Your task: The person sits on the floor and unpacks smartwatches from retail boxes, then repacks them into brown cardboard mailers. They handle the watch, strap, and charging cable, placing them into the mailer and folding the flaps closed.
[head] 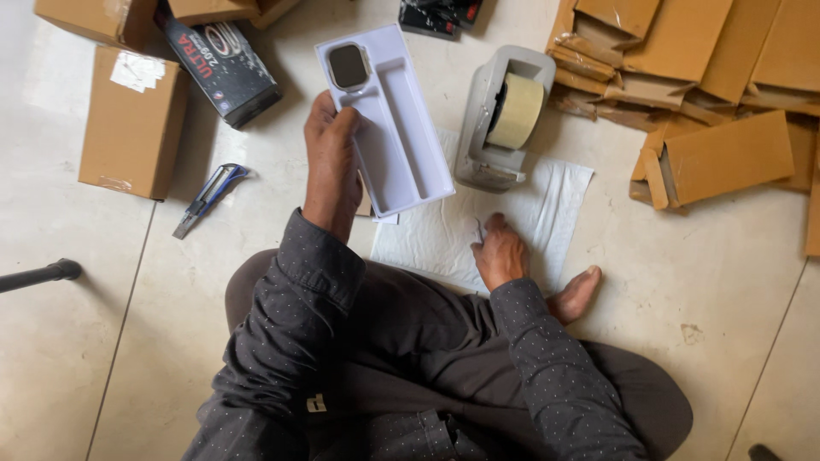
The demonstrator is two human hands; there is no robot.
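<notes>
Floor-seated, left hand (331,162) grips white tray (401,145) holding watch (348,66)

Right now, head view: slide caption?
Left hand holds white tray with watch face; right hand rests on white sheet.

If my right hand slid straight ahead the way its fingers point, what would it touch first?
The right hand rests on the white padded sheet, fingers pointing up-frame. Going straight on, it would probably meet the grey tape dispenser first; depth is unclear.
</notes>
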